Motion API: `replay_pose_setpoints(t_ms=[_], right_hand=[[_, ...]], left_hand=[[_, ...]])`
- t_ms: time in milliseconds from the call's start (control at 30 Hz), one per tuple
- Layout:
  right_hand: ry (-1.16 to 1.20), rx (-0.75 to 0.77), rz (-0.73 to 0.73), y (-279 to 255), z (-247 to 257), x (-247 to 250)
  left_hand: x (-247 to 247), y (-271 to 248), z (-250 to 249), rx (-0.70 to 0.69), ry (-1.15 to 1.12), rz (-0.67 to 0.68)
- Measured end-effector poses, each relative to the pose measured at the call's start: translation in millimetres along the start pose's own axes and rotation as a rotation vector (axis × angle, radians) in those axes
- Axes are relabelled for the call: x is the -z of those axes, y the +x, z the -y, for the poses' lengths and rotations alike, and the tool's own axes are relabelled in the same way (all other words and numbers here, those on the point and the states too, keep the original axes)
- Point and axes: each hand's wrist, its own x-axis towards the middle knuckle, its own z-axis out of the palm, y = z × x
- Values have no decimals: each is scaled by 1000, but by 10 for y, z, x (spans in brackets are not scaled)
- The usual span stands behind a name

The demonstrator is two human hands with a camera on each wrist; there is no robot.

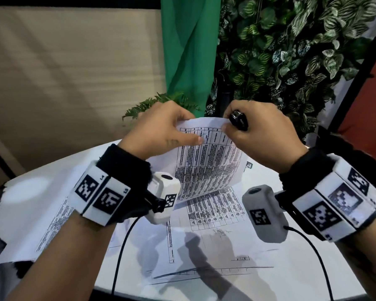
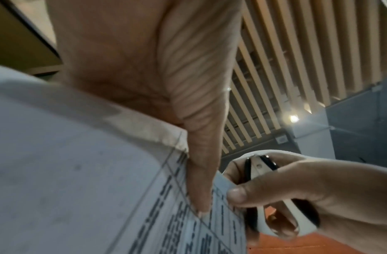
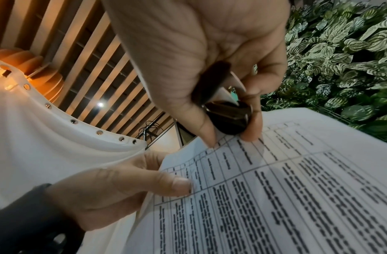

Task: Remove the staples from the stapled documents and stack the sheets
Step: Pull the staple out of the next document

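Stapled document (image 1: pixel 206 161) held up in the air above the round white table (image 1: pixel 291 268), top edge curled between both hands, lower edge hanging free just over loose sheets (image 1: pixel 213 213) lying flat. Left hand (image 1: pixel 161 129) pinches the top left corner, thumb on the print. Right hand (image 1: pixel 263 135) grips a black staple remover (image 1: pixel 238 120) at the top right corner, thumb on the paper. More sheets (image 1: pixel 30 216) overhang the table's left edge. Leafy plant wall (image 1: pixel 302 51) and green cloth (image 1: pixel 189 44) close behind
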Motion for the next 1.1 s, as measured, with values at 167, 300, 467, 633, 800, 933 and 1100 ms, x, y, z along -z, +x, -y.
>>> replay_pose_setpoints(t_ms=[167, 300, 467, 633, 800, 933, 1100], right_hand=[[272, 39, -254, -31, -88, -27], [708, -105, -215, -136, -97, -49], [1214, -506, 509, -386, -145, -339], [1439, -396, 362, -371, -253, -322], [572, 254, -105, -263, -152, -274], [306, 426, -245, -232, -133, -332], [317, 435, -272, -210, -95, -356]], left_hand=[[-54, -34, 108, -43, -137, 31], [-74, -20, 167, -25, -173, -5], [-97, -34, 168, -5, -265, -31], [-121, -35, 203, -11, -318, -8], [-127, -29, 189, -16, -352, 6], [-144, -19, 189, -16, -380, 28], [-130, -28, 185, -33, -416, 42]])
